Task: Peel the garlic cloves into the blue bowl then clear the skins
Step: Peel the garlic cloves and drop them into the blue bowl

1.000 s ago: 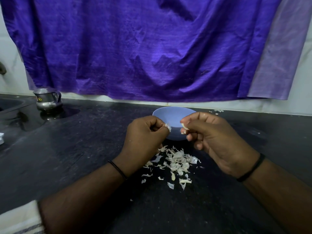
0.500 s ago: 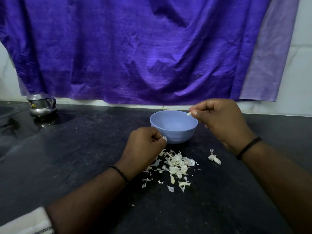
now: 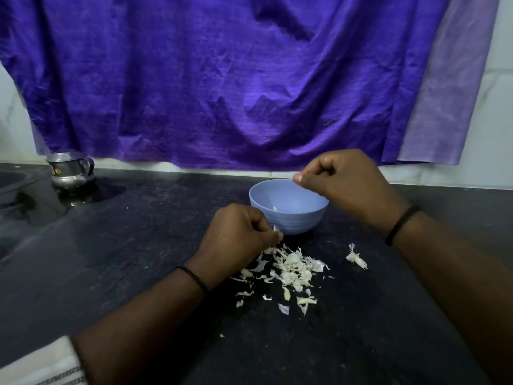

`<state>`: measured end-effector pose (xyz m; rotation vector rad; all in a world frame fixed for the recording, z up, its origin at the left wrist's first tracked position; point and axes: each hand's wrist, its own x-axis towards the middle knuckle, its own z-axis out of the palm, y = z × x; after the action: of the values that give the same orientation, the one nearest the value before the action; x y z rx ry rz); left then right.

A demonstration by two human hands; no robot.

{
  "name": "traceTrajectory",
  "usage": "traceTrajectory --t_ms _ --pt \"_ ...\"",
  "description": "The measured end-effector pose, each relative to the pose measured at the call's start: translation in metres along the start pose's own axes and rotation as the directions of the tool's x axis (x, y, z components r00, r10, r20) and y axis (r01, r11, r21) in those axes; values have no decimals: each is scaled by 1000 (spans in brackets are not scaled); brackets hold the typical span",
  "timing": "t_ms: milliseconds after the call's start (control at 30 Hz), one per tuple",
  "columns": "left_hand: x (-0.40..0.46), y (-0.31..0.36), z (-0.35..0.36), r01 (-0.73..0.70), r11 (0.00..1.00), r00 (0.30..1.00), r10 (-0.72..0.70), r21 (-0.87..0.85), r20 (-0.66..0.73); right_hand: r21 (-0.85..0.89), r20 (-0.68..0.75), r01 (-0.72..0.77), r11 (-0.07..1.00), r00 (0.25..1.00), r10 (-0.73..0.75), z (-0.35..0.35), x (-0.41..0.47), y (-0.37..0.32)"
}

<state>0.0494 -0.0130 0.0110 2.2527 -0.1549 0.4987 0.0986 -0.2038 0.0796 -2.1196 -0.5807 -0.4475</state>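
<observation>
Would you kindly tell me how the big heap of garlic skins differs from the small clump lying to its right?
The big heap of pale garlic skins spreads as many loose flakes before the blue bowl, beside the left hand. The small clump is one bunched piece, alone, nearer the right forearm. Both lie on the dark counter.

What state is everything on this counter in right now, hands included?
blue bowl: upright, a pale bit inside.
right hand: above the bowl's rim, fingers curled; whether it holds anything, cannot tell.
left hand: beside the bowl, pinching a scrap of skin.
skins: loose heap on the counter.
garlic piece: lying apart, right of the heap.
steel jug: upright, far left.
</observation>
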Motion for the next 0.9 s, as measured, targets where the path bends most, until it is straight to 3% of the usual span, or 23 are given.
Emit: traceTrajectory --t_ms 200,333,467,700,900 --pt "1 -1 -4 -94 993 991 86 65 107 -208 273 66 976 962 -7 8 -43 9" --pt "2 -3 -6 -140 981 979 117 135 169 -190 281 73 979 959 -17 5 -48 15" --pt "1 -5 -5 -219 964 956 182 149 231 -337 344 134 932 939 -11 9 -53 20" --pt "3 -9 -2 -170 963 979 141 207 147 -399 426 188 898 905 -1 28 -60 24" --pt "4 -9 -2 -79 968 993 56 239 101 -451 330 127 884 944 33 20 -58 25"
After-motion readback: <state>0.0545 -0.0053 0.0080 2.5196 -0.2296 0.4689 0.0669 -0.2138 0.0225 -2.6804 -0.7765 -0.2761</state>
